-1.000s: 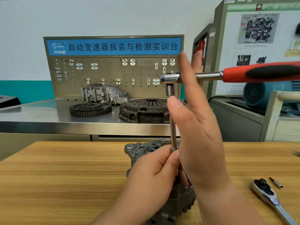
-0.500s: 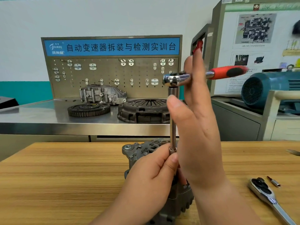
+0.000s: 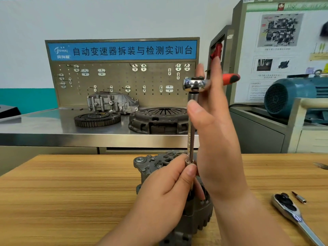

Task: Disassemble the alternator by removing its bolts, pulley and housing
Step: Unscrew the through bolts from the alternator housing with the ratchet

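The grey alternator (image 3: 152, 166) stands on the wooden table (image 3: 71, 192), mostly hidden behind my hands. A long chrome extension bar (image 3: 190, 139) rises upright from its top, with a ratchet head (image 3: 194, 85) at the upper end. The ratchet's red and black handle (image 3: 230, 79) points away, behind my fingers. My left hand (image 3: 163, 192) pinches the bottom of the bar where it meets the alternator. My right hand (image 3: 218, 139) is held upright with straight fingers against the ratchet handle, its thumb touching the bar below the head.
A second chrome ratchet (image 3: 287, 208) and a small bit (image 3: 299, 197) lie on the table at the right. Behind, a steel bench (image 3: 44, 126) carries a flywheel (image 3: 96, 118), a clutch cover (image 3: 159, 119) and a gearbox housing (image 3: 111, 102). A blue motor (image 3: 291, 96) sits at the right.
The ratchet handle has swung from pointing right to pointing away from me, pushed by my right fingers. My left hand has kept its hold at the bar's base.
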